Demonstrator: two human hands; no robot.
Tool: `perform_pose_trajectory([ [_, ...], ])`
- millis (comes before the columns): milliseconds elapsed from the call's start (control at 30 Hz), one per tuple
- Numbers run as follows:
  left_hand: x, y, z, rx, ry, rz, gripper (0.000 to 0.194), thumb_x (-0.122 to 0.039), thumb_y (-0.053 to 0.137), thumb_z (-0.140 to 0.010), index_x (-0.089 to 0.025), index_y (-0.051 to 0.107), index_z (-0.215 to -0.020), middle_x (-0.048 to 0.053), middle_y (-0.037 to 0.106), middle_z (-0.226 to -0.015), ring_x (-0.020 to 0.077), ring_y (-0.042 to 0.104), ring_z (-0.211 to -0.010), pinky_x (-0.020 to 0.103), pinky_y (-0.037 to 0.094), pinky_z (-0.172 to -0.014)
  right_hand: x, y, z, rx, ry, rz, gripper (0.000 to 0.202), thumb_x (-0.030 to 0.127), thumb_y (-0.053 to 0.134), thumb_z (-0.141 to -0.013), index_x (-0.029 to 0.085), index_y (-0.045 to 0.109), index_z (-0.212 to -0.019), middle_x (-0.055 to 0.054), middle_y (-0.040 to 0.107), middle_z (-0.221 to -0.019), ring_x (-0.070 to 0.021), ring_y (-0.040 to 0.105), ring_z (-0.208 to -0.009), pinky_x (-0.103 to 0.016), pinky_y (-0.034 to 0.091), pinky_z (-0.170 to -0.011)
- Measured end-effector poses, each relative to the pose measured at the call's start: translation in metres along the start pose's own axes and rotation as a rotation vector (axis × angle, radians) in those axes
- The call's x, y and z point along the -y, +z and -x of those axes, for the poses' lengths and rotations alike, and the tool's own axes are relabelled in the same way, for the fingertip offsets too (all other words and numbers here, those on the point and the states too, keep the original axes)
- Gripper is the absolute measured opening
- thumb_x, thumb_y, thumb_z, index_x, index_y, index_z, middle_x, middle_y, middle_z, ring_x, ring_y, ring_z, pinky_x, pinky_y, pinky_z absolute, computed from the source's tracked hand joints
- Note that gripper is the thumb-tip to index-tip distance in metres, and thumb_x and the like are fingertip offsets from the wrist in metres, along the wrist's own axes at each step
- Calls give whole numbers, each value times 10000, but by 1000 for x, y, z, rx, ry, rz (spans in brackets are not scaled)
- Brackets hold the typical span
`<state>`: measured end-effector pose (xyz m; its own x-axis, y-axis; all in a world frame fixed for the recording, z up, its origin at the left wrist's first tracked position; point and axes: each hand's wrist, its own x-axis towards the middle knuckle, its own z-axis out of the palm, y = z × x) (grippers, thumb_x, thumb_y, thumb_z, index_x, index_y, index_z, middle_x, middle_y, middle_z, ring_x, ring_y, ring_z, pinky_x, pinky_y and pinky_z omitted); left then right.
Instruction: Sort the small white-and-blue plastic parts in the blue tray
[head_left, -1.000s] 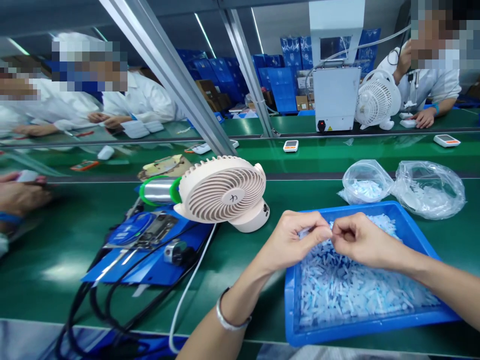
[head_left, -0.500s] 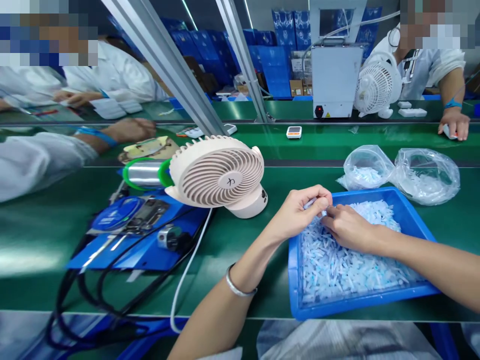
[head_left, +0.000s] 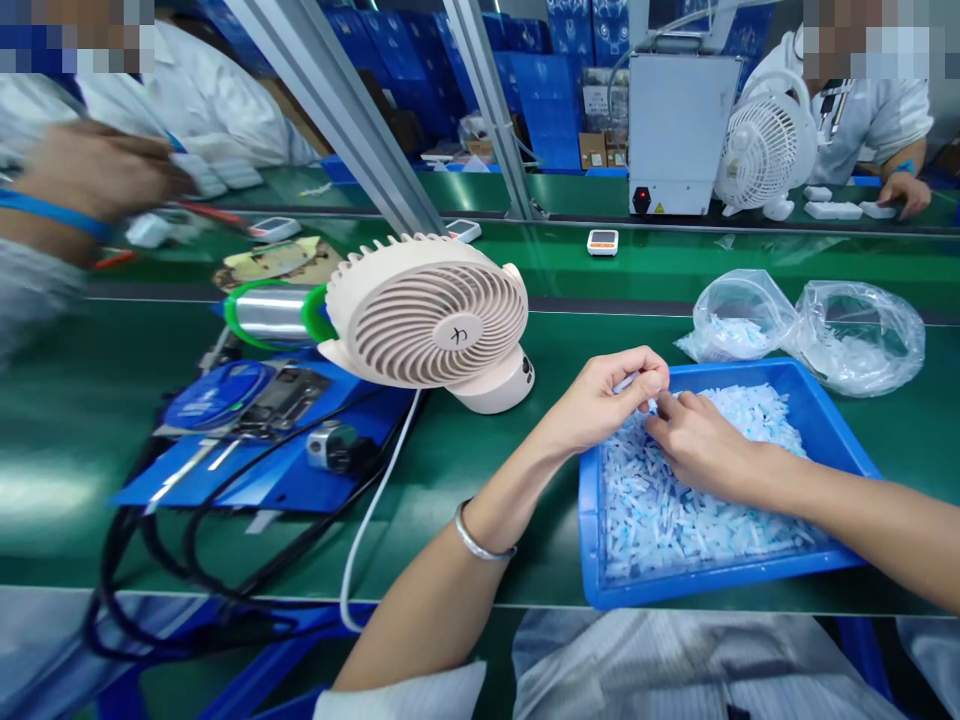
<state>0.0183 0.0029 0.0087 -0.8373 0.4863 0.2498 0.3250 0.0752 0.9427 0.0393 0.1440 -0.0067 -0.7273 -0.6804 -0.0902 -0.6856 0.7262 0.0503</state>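
A blue tray [head_left: 592, 540] on the green bench holds a thick layer of small white and pale-blue plastic pieces [head_left: 697, 520]. Above its far left corner, my left hand [head_left: 611, 400] is closed, thumb against fingers, on a small whitish piece that shows partly between them. My right hand [head_left: 701, 445] is over the pieces, its fingertips pinched together close to the left fingertips. Whatever lies between the right fingers is hidden. The left wrist wears a silver bangle [head_left: 480, 535].
Left of the tray stand a beige fan [head_left: 442, 320] and a blue board with a metal device [head_left: 292, 400] and cables. Two clear bags [head_left: 739, 315] with pieces lie behind the tray. A small white-orange device [head_left: 602, 242] sits on the conveyor. A co-worker's arm [head_left: 67, 190] reaches in at left.
The view has tilted slightly downward. The co-worker's arm at left has drawn back toward the left edge. The co-worker's hand at far right has shifted. My hands keep nearly the same pose.
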Motion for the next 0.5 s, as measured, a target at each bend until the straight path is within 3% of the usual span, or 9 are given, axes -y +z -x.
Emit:
perform_pose_trajectory([
  [100,-1,0,0,-4,-22,7,182,-262,445,-790,-146,479,-655,-26,454,-634,57,404,-547,179,365,-523,8,3,4,2,-221,-143,215,233,416,-814,127,589,-884,-111,554,-836,-211,526,-728,-318,380,-631],
  [200,1,0,0,-35,-50,45,205,-296,468,-774,-148,468,-632,-30,447,-600,56,397,-526,179,349,-494,13,5,4,53,-344,-141,179,185,450,-783,143,590,-885,-92,556,-804,-175,528,-657,-290,376,-590],
  [400,5,0,-3,-91,-114,161,239,-327,507,-739,-150,446,-590,-36,437,-561,43,381,-480,174,284,-431,-7,-7,1,177,-60,67,246,-12,398,-688,106,602,-760,-126,570,-727,-182,525,-614,-281,317,-524],
  [500,5,0,-4,-94,-163,195,226,-311,524,-726,-146,452,-589,-39,431,-543,39,370,-464,173,245,-407,-27,-17,7,119,43,14,221,5,392,-709,127,574,-737,-92,550,-689,-148,483,-571,-259,279,-494],
])
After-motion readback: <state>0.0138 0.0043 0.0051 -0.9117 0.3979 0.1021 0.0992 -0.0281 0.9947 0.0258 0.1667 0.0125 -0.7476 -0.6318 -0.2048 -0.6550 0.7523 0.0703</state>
